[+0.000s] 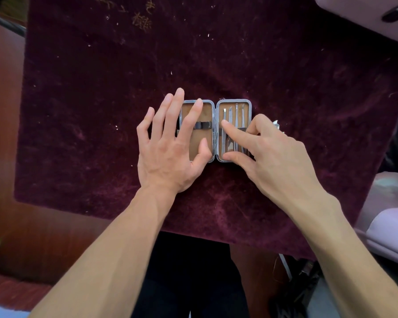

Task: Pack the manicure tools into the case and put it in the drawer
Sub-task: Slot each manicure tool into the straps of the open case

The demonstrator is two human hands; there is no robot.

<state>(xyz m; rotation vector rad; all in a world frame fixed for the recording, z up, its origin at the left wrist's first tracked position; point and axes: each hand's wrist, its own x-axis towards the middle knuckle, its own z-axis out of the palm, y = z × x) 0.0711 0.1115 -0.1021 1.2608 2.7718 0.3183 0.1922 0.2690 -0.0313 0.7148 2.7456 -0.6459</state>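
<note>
At centre frame my left hand (168,143) lies flat and open, fingers spread over the left half of the small metal-rimmed, tan-lined hinged case (215,130), I judge to stop it sliding on the dark burgundy velvet cloth (101,111). That half shows only an empty elastic strap (203,125). Just right of the hinge, slim silver manicure tools (233,127) sit upright under their band. My right hand (269,148) grips nothing; its forefinger and thumb press the tools, seemingly seating them.
</note>
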